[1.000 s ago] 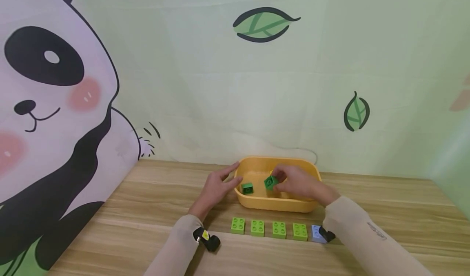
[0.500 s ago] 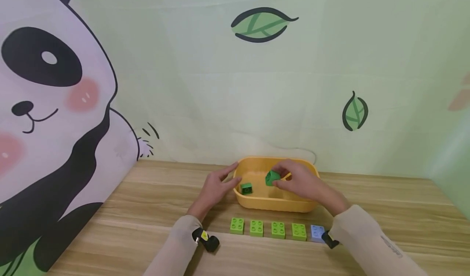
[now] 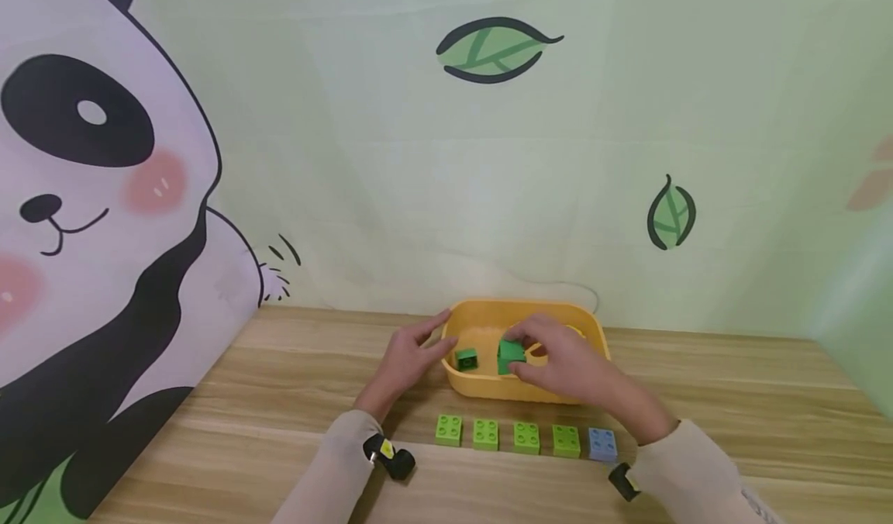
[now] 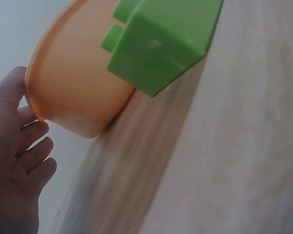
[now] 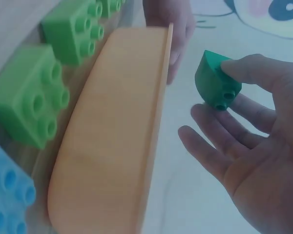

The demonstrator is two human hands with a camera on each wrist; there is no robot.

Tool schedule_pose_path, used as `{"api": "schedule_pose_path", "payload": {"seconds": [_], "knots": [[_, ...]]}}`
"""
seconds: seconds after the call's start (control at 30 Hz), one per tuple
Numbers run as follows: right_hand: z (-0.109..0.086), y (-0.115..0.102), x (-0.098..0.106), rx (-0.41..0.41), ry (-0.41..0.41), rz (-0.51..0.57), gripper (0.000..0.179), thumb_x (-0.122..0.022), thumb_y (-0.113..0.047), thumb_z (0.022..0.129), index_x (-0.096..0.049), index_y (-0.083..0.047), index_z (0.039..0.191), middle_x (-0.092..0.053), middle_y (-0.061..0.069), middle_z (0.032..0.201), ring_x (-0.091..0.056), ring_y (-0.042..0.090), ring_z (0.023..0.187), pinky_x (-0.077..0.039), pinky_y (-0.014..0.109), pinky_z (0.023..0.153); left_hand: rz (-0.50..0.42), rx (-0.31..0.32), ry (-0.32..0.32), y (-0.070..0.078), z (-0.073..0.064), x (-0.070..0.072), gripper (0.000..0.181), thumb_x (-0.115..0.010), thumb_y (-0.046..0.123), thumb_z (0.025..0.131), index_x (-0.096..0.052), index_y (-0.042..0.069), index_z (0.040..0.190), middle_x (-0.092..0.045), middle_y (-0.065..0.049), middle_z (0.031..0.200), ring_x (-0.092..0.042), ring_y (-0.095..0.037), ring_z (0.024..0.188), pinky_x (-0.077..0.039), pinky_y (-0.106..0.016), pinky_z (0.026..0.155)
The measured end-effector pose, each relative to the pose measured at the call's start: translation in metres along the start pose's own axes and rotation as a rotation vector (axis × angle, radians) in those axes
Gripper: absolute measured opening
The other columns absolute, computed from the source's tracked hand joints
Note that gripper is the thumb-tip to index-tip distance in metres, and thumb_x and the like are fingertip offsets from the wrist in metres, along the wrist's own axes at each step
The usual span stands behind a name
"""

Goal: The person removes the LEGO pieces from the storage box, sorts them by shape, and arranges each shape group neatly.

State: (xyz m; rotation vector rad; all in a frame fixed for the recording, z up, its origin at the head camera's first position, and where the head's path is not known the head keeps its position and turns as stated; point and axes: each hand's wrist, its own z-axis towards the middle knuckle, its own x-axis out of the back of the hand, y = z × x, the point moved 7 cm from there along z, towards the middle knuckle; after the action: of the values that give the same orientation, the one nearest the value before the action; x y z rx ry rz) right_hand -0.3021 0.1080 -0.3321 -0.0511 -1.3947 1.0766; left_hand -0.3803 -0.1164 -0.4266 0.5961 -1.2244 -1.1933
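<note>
Between thumb and fingers my right hand (image 3: 565,357) pinches a dark green toy brick (image 5: 218,80) over the yellow tub (image 3: 481,384). In the right wrist view this brick has a rounded side and two studs. My left hand (image 3: 412,353) touches the tub's left rim with its thumb and forefinger, the other fingers loosely bent in the left wrist view. A second dark green brick (image 3: 466,360) lies inside the tub at the left. My right hand partly hides the tub's right side, where bits of yellow and reddish-brown things show.
In front of the tub runs a row of several light green bricks (image 3: 484,435), studs up, with a blue brick (image 3: 603,444) at its right end. All stand on the wooden table (image 3: 293,408). A printed cloth wall (image 3: 391,198) rises behind.
My right hand lifts the dark green brick a little, turns it, then lowers it toward the tub's front. The right forearm shifts right, uncovering the blue brick. The left hand stays at the rim.
</note>
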Motion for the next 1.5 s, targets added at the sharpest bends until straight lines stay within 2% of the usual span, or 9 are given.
{"api": "schedule_pose_path", "payload": {"seconds": [0.1, 0.2, 0.33, 0.47, 0.67, 0.8, 1.17, 1.37, 1.5], "knots": [[-0.006, -0.006, -0.007, -0.016, -0.041, 0.018, 0.033, -0.078, -0.013, 0.098, -0.067, -0.004, 0.128, -0.063, 0.000, 0.113, -0.066, 0.023, 0.106, -0.061, 0.049, 0.097, 0.002, 0.007, -0.005, 0.000, 0.000, 0.000, 0.055, -0.076, 0.026, 0.101, -0.060, 0.011, 0.152, -0.055, -0.007, 0.155, -0.047, -0.034, 0.147, -0.037, -0.054, 0.122], [-0.010, -0.013, -0.012, 0.019, -0.046, 0.010, 0.031, -0.078, -0.012, 0.098, -0.069, -0.006, 0.128, -0.064, -0.003, 0.111, -0.065, 0.019, 0.104, -0.061, 0.045, 0.096, 0.001, 0.010, -0.004, 0.000, 0.000, 0.000, 0.055, -0.075, 0.026, 0.101, -0.059, 0.011, 0.152, -0.055, -0.007, 0.155, -0.047, -0.035, 0.147, -0.037, -0.054, 0.121], [-0.016, -0.023, -0.017, 0.100, -0.031, -0.015, 0.029, -0.078, -0.010, 0.097, -0.071, -0.007, 0.125, -0.063, -0.004, 0.109, -0.064, 0.015, 0.100, -0.062, 0.033, 0.091, 0.002, 0.007, 0.002, 0.000, -0.001, 0.000, 0.054, -0.076, 0.024, 0.101, -0.060, 0.010, 0.151, -0.056, -0.007, 0.155, -0.047, -0.034, 0.146, -0.036, -0.053, 0.122], [-0.021, -0.030, -0.023, 0.125, -0.041, -0.018, 0.030, -0.078, -0.012, 0.098, -0.071, -0.007, 0.127, -0.061, -0.003, 0.111, -0.062, 0.013, 0.098, -0.062, 0.032, 0.089, 0.015, 0.007, 0.007, 0.000, -0.001, 0.000, 0.054, -0.076, 0.024, 0.101, -0.060, 0.010, 0.151, -0.056, -0.007, 0.154, -0.048, -0.034, 0.146, -0.037, -0.053, 0.121], [-0.024, -0.039, -0.034, 0.108, -0.084, 0.018, 0.032, -0.077, -0.014, 0.100, -0.069, -0.008, 0.130, -0.062, -0.005, 0.113, -0.061, 0.011, 0.100, -0.061, 0.031, 0.092, 0.027, 0.003, 0.008, 0.001, -0.002, 0.001, 0.054, -0.075, 0.022, 0.101, -0.060, 0.009, 0.151, -0.056, -0.007, 0.154, -0.049, -0.032, 0.145, -0.037, -0.052, 0.121], [-0.024, -0.042, -0.043, 0.075, -0.119, 0.057, 0.036, -0.079, -0.015, 0.099, -0.067, -0.007, 0.132, -0.063, -0.003, 0.117, -0.062, 0.012, 0.103, -0.061, 0.035, 0.095, 0.030, 0.000, 0.008, 0.001, -0.002, 0.000, 0.053, -0.075, 0.021, 0.101, -0.060, 0.009, 0.151, -0.056, -0.007, 0.154, -0.049, -0.032, 0.145, -0.038, -0.052, 0.121], [-0.022, -0.052, -0.064, 0.099, -0.136, 0.152, 0.034, -0.086, -0.014, 0.092, -0.067, -0.007, 0.120, -0.071, -0.001, 0.114, -0.068, 0.010, 0.101, -0.062, 0.034, 0.092, 0.016, -0.015, 0.004, 0.001, -0.001, 0.001, 0.053, -0.075, 0.021, 0.101, -0.060, 0.008, 0.151, -0.056, -0.008, 0.154, -0.049, -0.031, 0.146, -0.038, -0.051, 0.122], [-0.022, -0.054, -0.078, 0.121, -0.183, 0.098, 0.033, -0.083, -0.011, 0.094, -0.068, -0.006, 0.124, -0.070, -0.002, 0.116, -0.065, 0.007, 0.103, -0.061, 0.032, 0.093, -0.008, -0.023, 0.000, 0.001, 0.000, 0.002, 0.053, -0.075, 0.021, 0.101, -0.061, 0.007, 0.150, -0.057, -0.008, 0.153, -0.050, -0.030, 0.145, -0.037, -0.051, 0.122], [-0.023, -0.053, -0.090, 0.098, -0.233, 0.039, 0.036, -0.081, -0.013, 0.095, -0.069, -0.008, 0.128, -0.066, -0.006, 0.117, -0.062, 0.005, 0.105, -0.058, 0.028, 0.096, -0.008, -0.016, 0.000, 0.000, 0.000, 0.002, 0.053, -0.076, 0.023, 0.101, -0.061, 0.008, 0.150, -0.057, -0.008, 0.153, -0.049, -0.032, 0.145, -0.037, -0.053, 0.122]]}}
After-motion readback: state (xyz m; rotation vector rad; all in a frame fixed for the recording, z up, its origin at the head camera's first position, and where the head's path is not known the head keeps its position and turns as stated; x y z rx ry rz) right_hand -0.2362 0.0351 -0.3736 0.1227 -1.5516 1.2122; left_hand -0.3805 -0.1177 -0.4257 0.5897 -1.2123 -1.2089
